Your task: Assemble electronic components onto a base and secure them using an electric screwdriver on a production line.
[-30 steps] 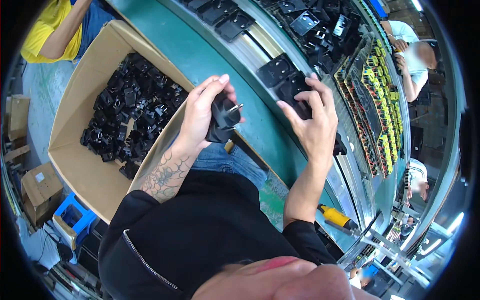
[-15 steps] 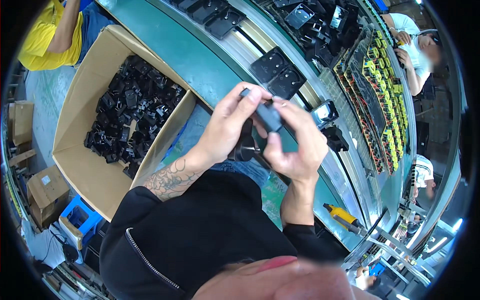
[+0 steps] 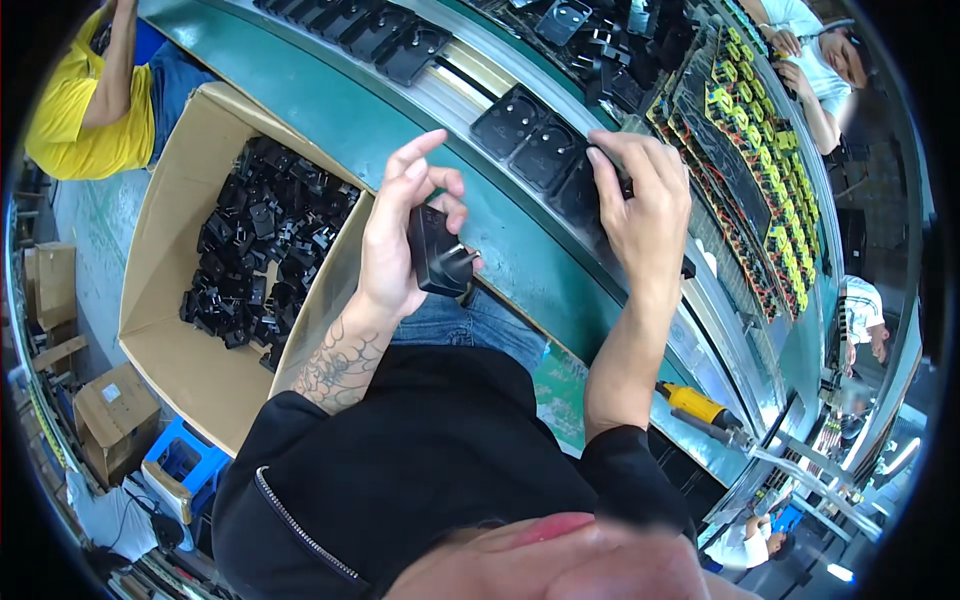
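My left hand (image 3: 395,235) is raised in front of my body with the fingers curled. It holds a black plug adapter (image 3: 436,252) against the palm, with metal pins sticking out to the right. The forefinger points up, away from it. My right hand (image 3: 648,205) is bent over the rail on the right, thumb and fingertips close together at a black plastic shell (image 3: 575,200). The hand partly covers that shell. Two more open black shells (image 3: 508,122) lie beside it, with small round metal contacts in them.
A cardboard box (image 3: 165,285) of black plug parts (image 3: 270,240) stands at left. More black shells (image 3: 370,35) line the far rail. Boards with yellow parts (image 3: 755,150) and loose black pieces lie across the rail. A yellow power tool (image 3: 695,403) rests at right. Other people sit nearby.
My hands have moved apart from the dark part they were both handling. The left drew back left with the plug adapter; the right reached out to the shells on the rail. The view shifted slightly.
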The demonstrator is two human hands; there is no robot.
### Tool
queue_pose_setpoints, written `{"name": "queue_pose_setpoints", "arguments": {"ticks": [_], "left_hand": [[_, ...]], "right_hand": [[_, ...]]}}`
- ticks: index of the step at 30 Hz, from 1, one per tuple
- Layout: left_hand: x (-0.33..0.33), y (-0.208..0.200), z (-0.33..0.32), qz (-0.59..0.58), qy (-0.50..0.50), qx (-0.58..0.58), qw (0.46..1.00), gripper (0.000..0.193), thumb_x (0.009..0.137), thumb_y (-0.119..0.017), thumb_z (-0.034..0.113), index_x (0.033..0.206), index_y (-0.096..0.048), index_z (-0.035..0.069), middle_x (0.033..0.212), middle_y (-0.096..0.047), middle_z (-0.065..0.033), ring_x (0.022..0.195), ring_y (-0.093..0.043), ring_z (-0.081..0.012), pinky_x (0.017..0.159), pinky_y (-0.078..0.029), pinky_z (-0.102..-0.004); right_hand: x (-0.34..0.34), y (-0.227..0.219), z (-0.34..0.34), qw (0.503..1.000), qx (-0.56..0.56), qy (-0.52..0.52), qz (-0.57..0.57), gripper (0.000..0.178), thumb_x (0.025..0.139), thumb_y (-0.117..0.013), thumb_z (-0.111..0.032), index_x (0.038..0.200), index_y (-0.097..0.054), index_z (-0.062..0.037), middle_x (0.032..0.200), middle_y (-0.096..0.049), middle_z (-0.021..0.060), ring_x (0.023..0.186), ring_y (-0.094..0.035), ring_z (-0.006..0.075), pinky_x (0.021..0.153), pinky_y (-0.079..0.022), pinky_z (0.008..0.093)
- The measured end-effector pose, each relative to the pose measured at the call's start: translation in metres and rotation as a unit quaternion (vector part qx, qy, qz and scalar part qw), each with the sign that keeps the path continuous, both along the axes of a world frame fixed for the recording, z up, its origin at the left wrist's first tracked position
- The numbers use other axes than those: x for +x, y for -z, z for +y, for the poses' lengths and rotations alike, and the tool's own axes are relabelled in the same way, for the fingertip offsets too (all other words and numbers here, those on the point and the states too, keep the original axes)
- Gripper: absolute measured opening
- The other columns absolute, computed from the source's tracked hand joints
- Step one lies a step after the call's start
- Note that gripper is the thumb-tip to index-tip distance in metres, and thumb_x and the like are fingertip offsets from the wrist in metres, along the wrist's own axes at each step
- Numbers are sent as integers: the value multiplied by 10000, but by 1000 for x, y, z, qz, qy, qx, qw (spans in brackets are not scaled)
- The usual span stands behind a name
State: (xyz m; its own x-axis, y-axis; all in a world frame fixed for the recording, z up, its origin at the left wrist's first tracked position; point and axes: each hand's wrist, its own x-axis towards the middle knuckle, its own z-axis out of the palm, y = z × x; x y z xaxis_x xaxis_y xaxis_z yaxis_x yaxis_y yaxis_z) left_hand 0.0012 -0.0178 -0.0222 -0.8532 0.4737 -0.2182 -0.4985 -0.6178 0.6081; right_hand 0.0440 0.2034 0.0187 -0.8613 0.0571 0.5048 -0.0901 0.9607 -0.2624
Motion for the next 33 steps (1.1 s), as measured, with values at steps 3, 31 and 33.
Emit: {"name": "queue_pose_setpoints", "arguments": {"ticks": [3, 31, 33], "left_hand": [[7, 7, -4, 5, 2, -34, 999, 490, 1003, -443, 300, 1402, -423, 17, 979, -541, -101, 791, -534, -142, 509, -588, -307], [46, -12, 22, 52, 55, -118, 990, 286, 867, -570, -31, 1152, -579, -13, 1095, -616, -148, 919, -623, -221, 866, -548, -353], [48, -8, 33, 199, 12, -163, 966, 271, 831, -618, -29, 1101, -610, 2, 1053, -625, -127, 860, -608, -210, 821, -527, -319]], "right_hand": [[7, -4, 6, 999, -26, -9, 30, 217, 809, -717, -77, 1023, -719, -36, 1039, -710, 64, 938, -631, 231, 868, -487, 342], [77, -7, 26, 999, -6, -19, -35, 402, 705, -814, -156, 1078, -719, -41, 1240, -675, 118, 1139, -628, 276, 1054, -431, 417], [93, -12, 32, 999, -44, 18, 0, 360, 726, -797, -118, 1069, -724, -38, 1192, -693, 125, 1105, -635, 272, 1019, -449, 395]]}}
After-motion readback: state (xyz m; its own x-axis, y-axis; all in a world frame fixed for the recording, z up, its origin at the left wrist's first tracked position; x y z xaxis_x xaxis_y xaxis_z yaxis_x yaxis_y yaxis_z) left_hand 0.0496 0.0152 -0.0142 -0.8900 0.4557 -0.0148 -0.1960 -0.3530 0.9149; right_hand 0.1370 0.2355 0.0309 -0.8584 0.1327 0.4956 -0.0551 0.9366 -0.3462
